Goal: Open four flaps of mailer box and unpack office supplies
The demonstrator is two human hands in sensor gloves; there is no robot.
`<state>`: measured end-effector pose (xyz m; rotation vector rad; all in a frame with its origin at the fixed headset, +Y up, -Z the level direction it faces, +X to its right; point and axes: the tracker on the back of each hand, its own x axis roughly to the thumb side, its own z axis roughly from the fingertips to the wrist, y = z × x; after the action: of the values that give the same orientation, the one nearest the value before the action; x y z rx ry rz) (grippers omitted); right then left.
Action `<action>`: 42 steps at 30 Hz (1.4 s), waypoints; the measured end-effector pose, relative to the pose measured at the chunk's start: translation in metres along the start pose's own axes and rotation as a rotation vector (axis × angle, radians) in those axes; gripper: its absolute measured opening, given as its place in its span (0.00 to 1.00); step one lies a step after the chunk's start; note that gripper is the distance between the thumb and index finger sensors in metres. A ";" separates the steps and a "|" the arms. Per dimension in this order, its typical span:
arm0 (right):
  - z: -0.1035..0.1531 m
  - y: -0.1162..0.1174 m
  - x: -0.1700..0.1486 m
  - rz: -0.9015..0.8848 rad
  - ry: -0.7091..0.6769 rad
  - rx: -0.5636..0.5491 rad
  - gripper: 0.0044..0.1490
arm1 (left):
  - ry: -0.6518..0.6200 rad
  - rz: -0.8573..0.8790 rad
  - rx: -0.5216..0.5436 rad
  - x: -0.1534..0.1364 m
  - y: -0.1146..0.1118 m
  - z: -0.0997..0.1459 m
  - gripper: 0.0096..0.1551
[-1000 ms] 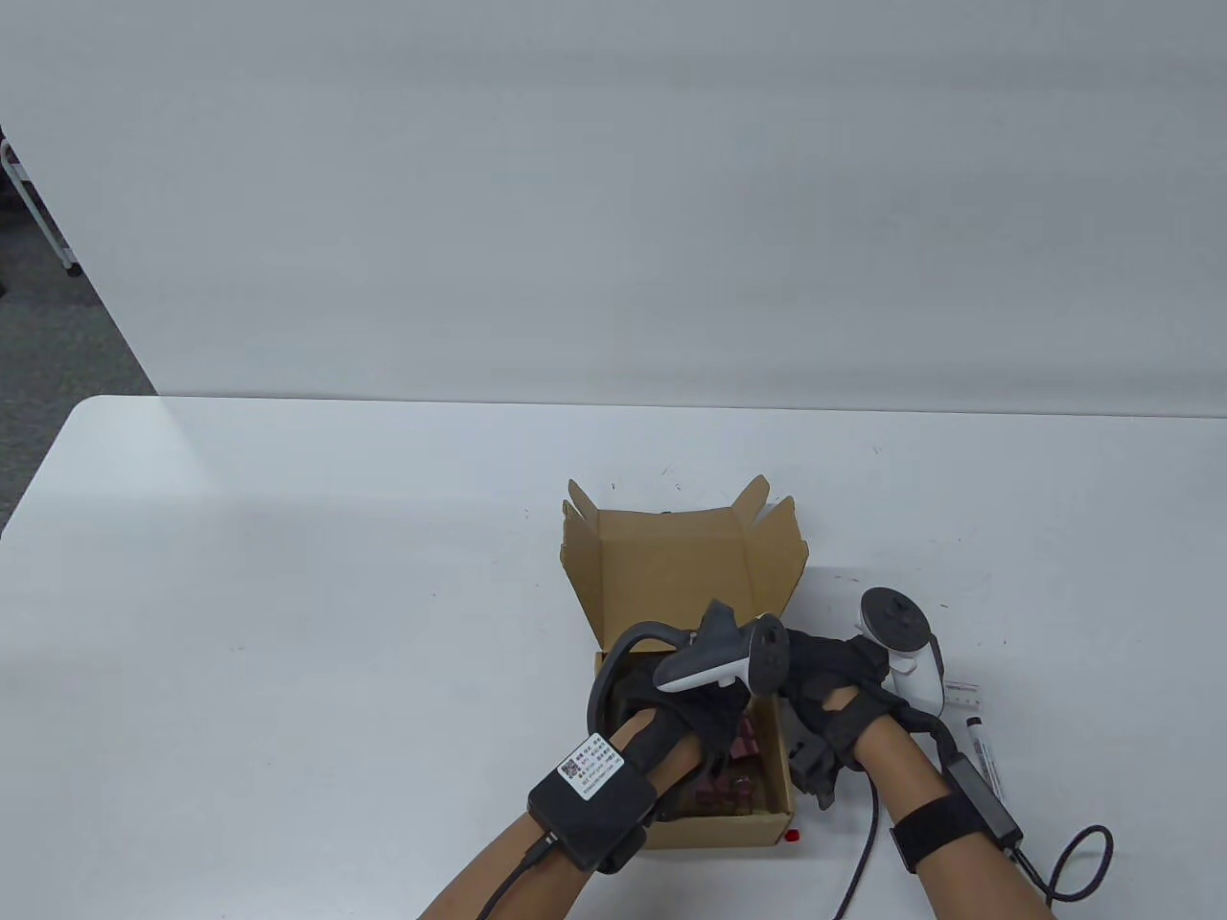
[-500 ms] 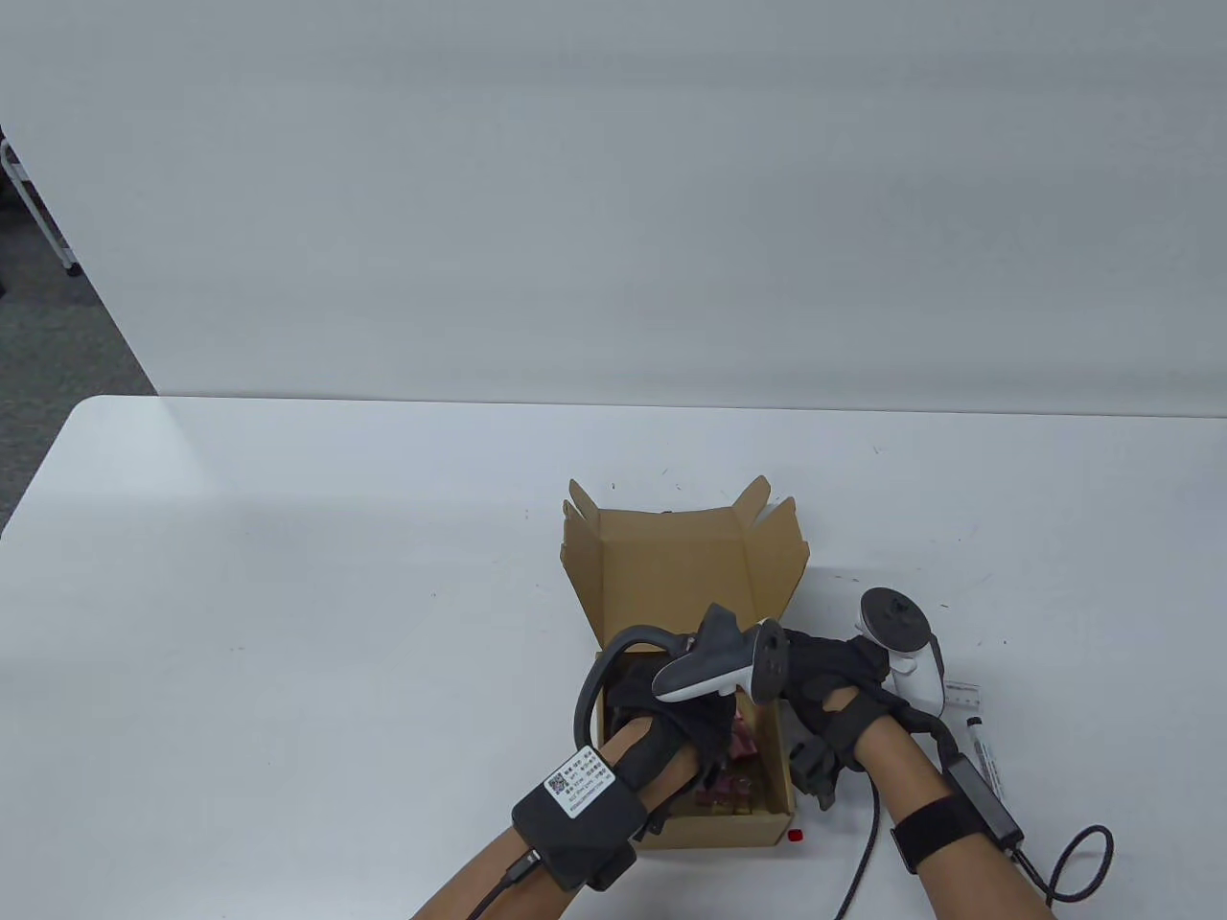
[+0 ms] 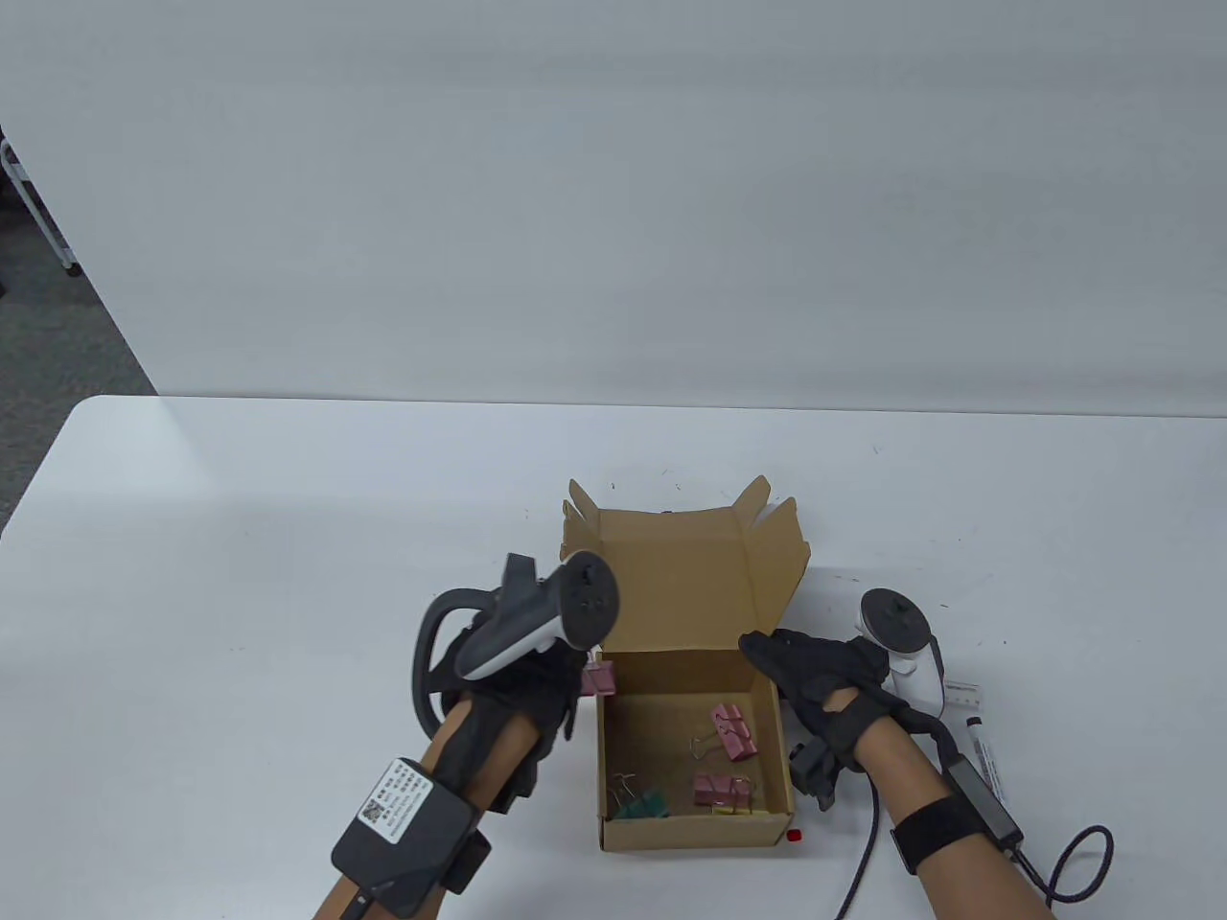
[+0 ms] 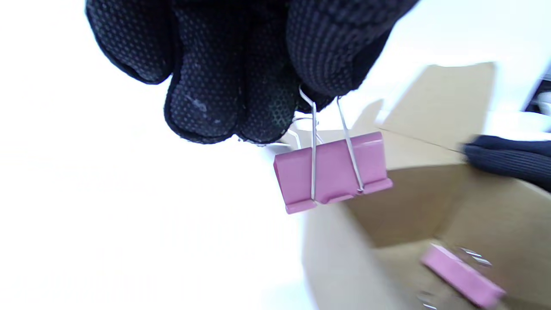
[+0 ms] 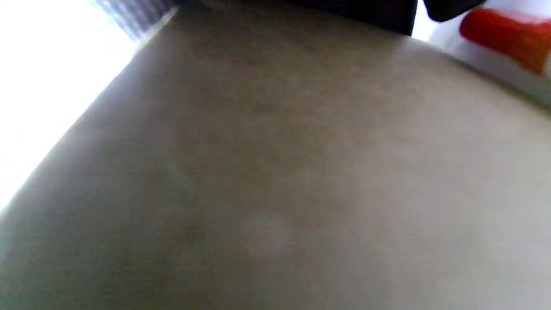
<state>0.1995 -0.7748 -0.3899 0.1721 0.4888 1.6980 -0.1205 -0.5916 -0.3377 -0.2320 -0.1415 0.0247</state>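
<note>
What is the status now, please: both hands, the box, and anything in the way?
Left hand pinches pink binder clip by its wire handles, beside box. Right hand holds box's right wall. Three clips inside. Nothing in the way.

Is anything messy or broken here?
Nothing broken. Binder clips lie scattered in the mailer box: two pink, one green. The left hand pinches another pink clip by its wire handles.

Bare table [image 3: 268, 575] left of box [image 3: 695, 829]; marker [image 3: 985, 757] lies right.
</note>
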 end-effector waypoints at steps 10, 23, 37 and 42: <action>0.000 0.001 -0.001 -0.019 -0.003 0.005 0.36 | 0.226 -0.143 -0.049 -0.110 -0.052 -0.023 0.20; 0.001 0.001 -0.002 -0.033 -0.010 0.005 0.37 | 0.284 -0.074 -0.192 -0.164 -0.090 -0.026 0.20; 0.001 0.001 -0.003 -0.035 -0.013 0.001 0.38 | 0.304 -0.052 -0.244 -0.171 -0.105 -0.032 0.20; 0.001 0.001 -0.003 -0.034 -0.013 0.002 0.38 | 0.319 -0.038 -0.227 -0.173 -0.102 -0.028 0.24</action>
<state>0.1997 -0.7778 -0.3879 0.1748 0.4813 1.6626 -0.2868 -0.7044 -0.3653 -0.4562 0.1699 -0.0667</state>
